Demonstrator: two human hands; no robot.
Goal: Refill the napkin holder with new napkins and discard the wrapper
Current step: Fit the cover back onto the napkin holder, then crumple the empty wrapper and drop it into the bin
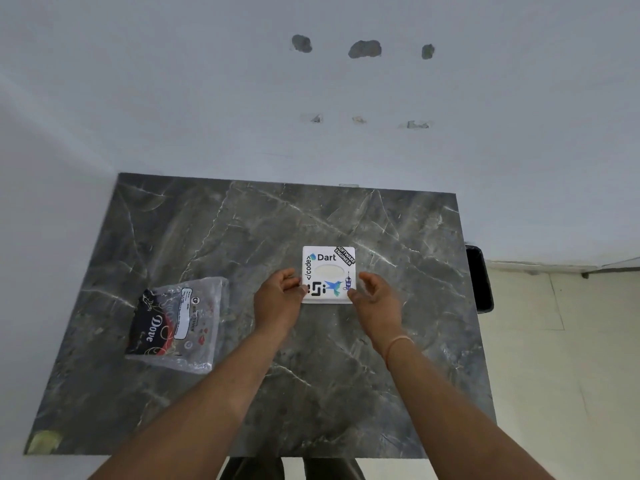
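**Seat the lid squarely on the napkin holder**

The napkin holder (328, 274) sits mid-table (207, 230). The left hand (277, 296) pinches its near-left edge; the right hand (375, 297) hovers at the right side, fingers loosely curled, seemingly not gripping. Press both sides evenly, I judge. The wrapper (175, 323), well apart to the left, awaits the bin (479, 278).
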